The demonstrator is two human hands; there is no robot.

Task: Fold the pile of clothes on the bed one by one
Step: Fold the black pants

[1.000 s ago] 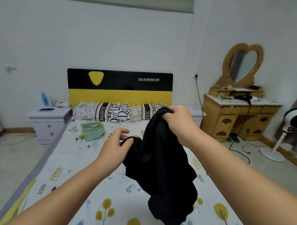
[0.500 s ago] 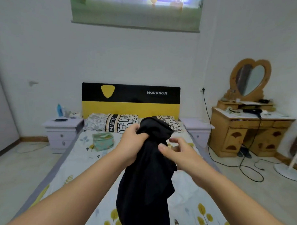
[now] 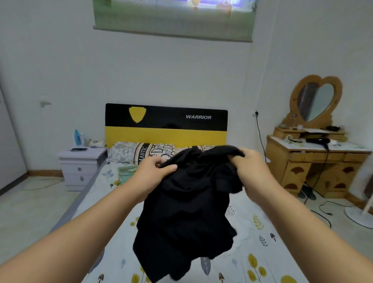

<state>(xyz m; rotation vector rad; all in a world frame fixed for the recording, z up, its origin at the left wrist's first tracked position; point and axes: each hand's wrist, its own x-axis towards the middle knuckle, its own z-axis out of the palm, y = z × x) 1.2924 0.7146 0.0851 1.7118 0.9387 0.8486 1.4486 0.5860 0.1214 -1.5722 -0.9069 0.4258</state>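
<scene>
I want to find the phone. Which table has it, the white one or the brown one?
The white bedside table, left of the bed. A dark flat phone lies on top.

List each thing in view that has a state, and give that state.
black garment: held up over the bed, bunched, unfolded
left hand: grips the garment's top edge
right hand: grips the garment's top edge
bed: patterned sheet on, pillows at headboard
nightstand: drawers closed
hair dryer: lying on the dresser
</scene>
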